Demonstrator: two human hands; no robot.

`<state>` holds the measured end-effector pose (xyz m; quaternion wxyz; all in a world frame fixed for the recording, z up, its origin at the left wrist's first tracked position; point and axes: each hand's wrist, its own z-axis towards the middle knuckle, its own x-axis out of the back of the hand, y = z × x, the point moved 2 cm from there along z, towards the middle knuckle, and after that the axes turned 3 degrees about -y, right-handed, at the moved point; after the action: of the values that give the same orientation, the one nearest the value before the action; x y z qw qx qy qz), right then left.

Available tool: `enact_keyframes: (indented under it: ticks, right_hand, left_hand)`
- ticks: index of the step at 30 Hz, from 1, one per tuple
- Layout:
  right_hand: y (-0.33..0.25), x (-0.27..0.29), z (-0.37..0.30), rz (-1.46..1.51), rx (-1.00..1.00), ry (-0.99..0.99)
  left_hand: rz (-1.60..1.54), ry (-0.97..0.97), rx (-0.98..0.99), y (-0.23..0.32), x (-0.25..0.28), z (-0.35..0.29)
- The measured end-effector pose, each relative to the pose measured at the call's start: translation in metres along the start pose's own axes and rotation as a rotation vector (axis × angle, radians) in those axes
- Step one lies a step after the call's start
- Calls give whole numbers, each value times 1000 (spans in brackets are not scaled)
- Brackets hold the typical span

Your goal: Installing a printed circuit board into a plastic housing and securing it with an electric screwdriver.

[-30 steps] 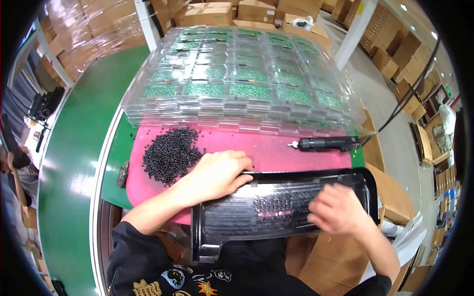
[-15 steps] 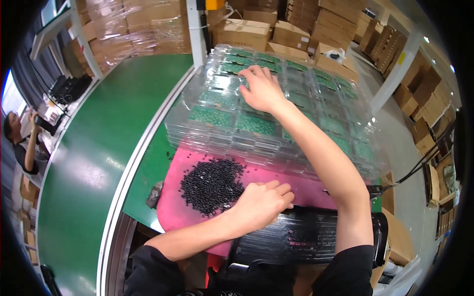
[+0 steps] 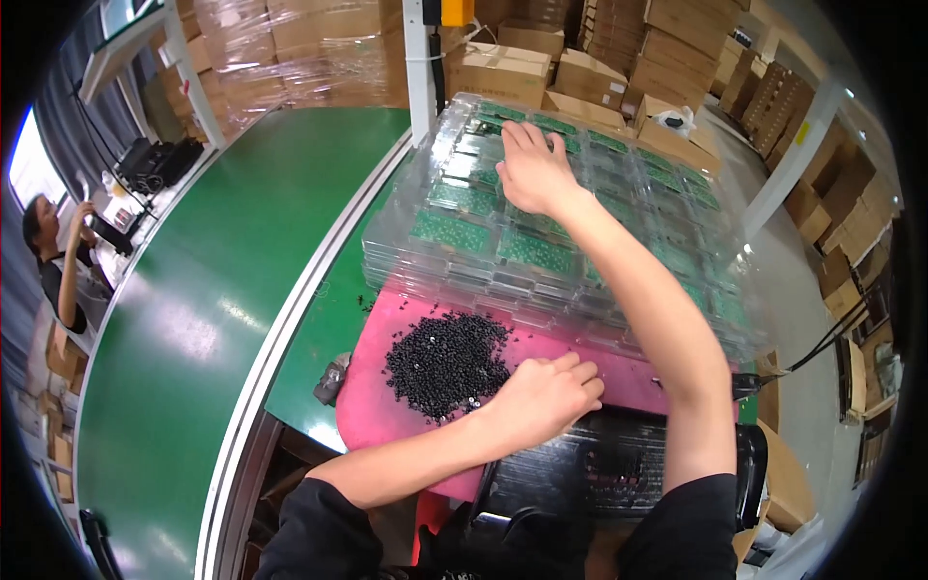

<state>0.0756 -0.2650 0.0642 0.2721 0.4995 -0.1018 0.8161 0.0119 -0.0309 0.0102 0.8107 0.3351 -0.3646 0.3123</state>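
Note:
My right hand reaches over a stack of clear plastic trays, its fingers bent downward and its thumb apart. Green circuit boards sit in the compartments of the top tray. Nothing shows in the right hand, though its fingertips are partly hidden. Lower down, my left hand is closed with curled fingers, between the pink mat and a black ridged plastic tray. Whatever it may hold is out of sight. To its left, a pile of small black parts lies on the pink mat.
A dark lump rests by the mat's left edge. Beyond a metal rail runs a green conveyor belt, with another person at its far side. Cardboard boxes stand behind the trays. A black cable hangs at the right.
The whole scene has shifted to the right in the picture. My right hand remains over the trays, its fingers slightly changed in pose. The left hand stays curled near the black tray.

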Motion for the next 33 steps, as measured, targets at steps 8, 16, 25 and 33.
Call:
enact_keyframes:
  ticks: [8, 16, 25, 33]
  right_hand:
    - [-21, 135, -147, -82, 320, -4]
    - [-35, 194, -258, -114, 306, 26]
    - [-10, 209, -334, -45, 171, 124]
    - [-8, 192, -365, 247, 42, 120]
  left_hand:
    - [303, 609, 167, -9, 67, 5]
    - [-300, 156, 212, 18, 47, 6]
    - [-769, -264, 147, 34, 18, 4]
    - [-628, -228, 158, 34, 8, 3]
